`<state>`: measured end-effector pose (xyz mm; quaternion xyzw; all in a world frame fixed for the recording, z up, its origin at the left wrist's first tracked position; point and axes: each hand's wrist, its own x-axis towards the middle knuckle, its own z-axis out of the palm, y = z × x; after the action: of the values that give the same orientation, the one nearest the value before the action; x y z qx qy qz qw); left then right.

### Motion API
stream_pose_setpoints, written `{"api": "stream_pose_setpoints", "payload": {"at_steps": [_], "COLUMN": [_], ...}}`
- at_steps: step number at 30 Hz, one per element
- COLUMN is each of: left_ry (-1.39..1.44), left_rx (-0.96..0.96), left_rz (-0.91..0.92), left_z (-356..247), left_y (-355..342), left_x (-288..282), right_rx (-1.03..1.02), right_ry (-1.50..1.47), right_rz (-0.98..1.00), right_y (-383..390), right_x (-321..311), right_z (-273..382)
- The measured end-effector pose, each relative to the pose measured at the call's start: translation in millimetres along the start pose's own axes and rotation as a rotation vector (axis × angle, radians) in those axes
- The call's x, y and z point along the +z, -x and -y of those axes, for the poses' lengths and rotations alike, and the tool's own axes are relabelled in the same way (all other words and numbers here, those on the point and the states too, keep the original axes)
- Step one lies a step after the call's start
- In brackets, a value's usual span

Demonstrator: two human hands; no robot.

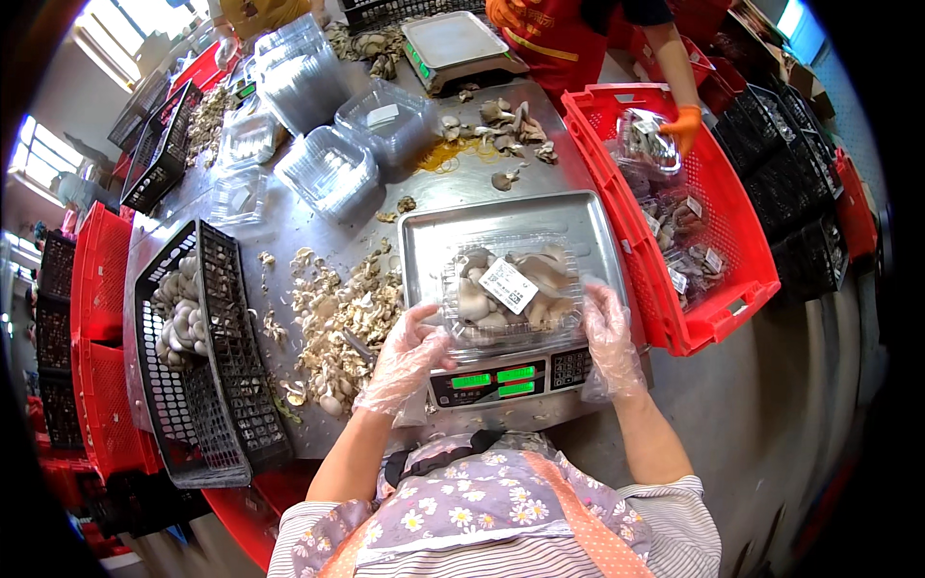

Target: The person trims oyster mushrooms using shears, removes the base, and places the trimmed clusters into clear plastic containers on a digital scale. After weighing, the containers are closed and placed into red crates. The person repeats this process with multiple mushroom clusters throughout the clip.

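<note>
A clear plastic box of oyster mushrooms, with a white label on its lid, sits on the steel pan of a digital scale. My left hand, in a thin clear glove, grips the box's left edge with curled fingers. At the opposite edge, my right hand, gloved alike, has fingers and thumb on the box's side. Green digits glow on the scale's front panel below. Left of the scale lies a heap of mushroom pieces and trimmings, with a dark knife-like tool partly buried in it.
A black crate with mushrooms stands at left. Clear empty boxes are stacked farther back. On the right, a red crate holds packed boxes; a co-worker's orange-gloved hand holds one there. Another scale stands at the back.
</note>
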<state>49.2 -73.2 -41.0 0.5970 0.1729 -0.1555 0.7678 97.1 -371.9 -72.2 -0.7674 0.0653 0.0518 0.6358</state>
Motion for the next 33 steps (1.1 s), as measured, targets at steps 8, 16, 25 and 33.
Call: {"api": "stream_pose_setpoints", "payload": {"at_steps": [8, 16, 25, 33], "left_ry": [0.007, -0.042, 0.256, -0.434], "left_rx": [-0.040, -0.122, -0.430, 0.218], "left_rz": [0.108, 0.156, 0.422, 0.173], "left_z": [6.7, -10.5, 23.6, -62.0], "left_y": [-9.9, -12.4, 37.4, 14.5], "left_x": [-12.0, -9.4, 50.1, -2.9], "right_rx": [0.403, 0.446, 0.307, -0.045], "right_ry": [-0.095, -0.131, -0.109, 0.466], "right_rz": [0.277, 0.341, 0.329, 0.755], "right_y": [17.3, 16.3, -58.2, -206.2], "right_x": [-17.1, -19.0, -35.6, 55.0], "right_z": [38.0, 37.1, 26.4, 102.6]}}
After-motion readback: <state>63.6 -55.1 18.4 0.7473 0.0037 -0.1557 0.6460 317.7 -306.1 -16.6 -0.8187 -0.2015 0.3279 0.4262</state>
